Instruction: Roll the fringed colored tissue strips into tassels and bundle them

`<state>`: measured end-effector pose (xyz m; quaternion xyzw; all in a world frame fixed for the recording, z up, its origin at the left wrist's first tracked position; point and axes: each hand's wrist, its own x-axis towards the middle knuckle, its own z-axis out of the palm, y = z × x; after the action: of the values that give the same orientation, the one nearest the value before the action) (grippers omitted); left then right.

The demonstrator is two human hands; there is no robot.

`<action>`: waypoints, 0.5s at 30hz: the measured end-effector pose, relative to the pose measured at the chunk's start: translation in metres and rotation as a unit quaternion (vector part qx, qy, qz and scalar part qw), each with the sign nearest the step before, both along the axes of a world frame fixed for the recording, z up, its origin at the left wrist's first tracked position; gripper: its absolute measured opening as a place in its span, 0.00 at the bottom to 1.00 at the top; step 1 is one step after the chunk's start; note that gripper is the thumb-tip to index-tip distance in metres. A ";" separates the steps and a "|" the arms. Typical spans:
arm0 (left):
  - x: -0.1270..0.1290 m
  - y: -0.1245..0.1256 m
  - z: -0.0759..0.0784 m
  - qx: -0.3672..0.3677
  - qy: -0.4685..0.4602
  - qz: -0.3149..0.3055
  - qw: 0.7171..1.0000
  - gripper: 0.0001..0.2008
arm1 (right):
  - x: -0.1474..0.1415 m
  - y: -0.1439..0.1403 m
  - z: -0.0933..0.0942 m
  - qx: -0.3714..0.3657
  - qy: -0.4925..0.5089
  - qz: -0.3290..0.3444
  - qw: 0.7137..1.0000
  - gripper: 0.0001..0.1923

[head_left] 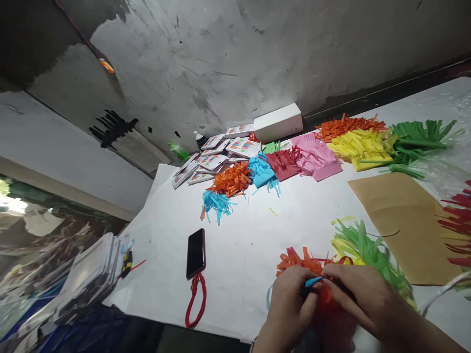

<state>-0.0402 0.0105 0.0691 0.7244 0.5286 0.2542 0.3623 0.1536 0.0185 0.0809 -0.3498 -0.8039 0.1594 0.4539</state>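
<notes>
My left hand (289, 299) is closed around a small blue paper strip (313, 282) that looks folded or twisted, near the table's front edge. My right hand (370, 296) is pinched at the other end of this strip, its fingertips meeting the left hand's. Just beyond and partly under both hands lies orange fringed paper (301, 261); something red below them is blurred. Close to my right hand sits green and yellow fringed paper (362, 245). The fingers hide part of the strip.
Several fringed paper bundles, including pink (316, 157), yellow (362, 147) and orange (231, 179), line the back beside stacked packs (212, 162) and a white box (277, 122). A phone (196, 253) with a red strap lies left. Right is a brown paper sheet (397, 220).
</notes>
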 end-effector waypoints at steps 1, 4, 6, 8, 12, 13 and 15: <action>-0.004 0.003 -0.001 0.013 0.044 0.002 0.999 0.08 | 0.002 -0.002 0.000 -0.024 0.012 -0.017 1.000 0.08; -0.031 0.016 -0.004 0.073 0.149 0.060 0.984 0.17 | 0.013 -0.009 -0.002 -0.137 0.053 -0.092 0.985 0.08; -0.062 0.027 -0.002 0.119 0.181 0.144 0.966 0.19 | 0.023 -0.011 -0.004 -0.203 0.074 -0.165 0.962 0.10; -0.098 0.038 0.006 0.156 0.187 0.233 0.941 0.17 | 0.034 -0.010 -0.008 -0.236 0.086 -0.224 0.942 0.13; -0.142 0.046 0.026 0.236 0.116 0.371 0.891 0.06 | 0.042 -0.003 -0.010 -0.244 0.063 -0.202 0.946 0.15; -0.140 0.043 0.030 0.243 0.071 0.377 0.891 0.08 | 0.039 -0.001 -0.008 -0.251 0.055 -0.176 0.950 0.14; -0.119 0.032 0.031 0.226 -0.032 0.358 0.905 0.12 | 0.030 0.002 -0.003 -0.270 0.049 -0.128 0.953 0.14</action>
<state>-0.1594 0.0427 0.1005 0.5402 0.6688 0.5028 0.0901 0.1837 0.0205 0.0782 -0.5512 -0.6561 0.3280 0.3975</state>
